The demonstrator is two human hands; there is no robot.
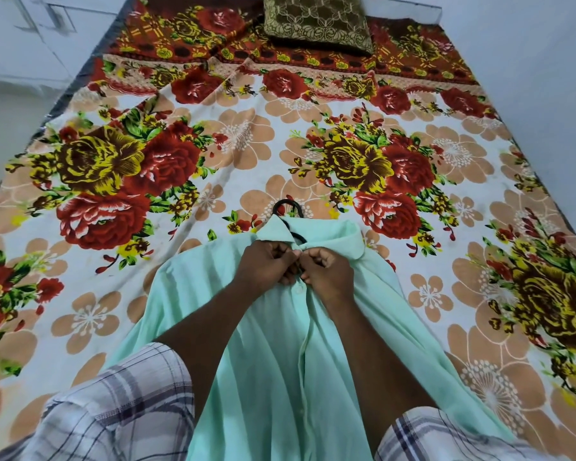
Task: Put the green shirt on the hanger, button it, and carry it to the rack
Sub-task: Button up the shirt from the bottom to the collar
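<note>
The pale green shirt point(273, 367) lies front up on the bed, collar away from me, hem toward me. A black hanger is inside it; only its hook point(288, 207) sticks out past the collar, and a dark piece shows at the neck opening. My left hand point(266, 266) and my right hand point(326, 271) meet just below the collar, fingers curled, pinching the two edges of the shirt's button placket near the top. Lower buttons run down the placket toward me.
The shirt rests on a bed covered by a floral sheet point(147, 181) in red, yellow and peach. A brown patterned pillow point(316, 21) sits at the far end. White walls run along both sides. My checked sleeves fill the bottom corners.
</note>
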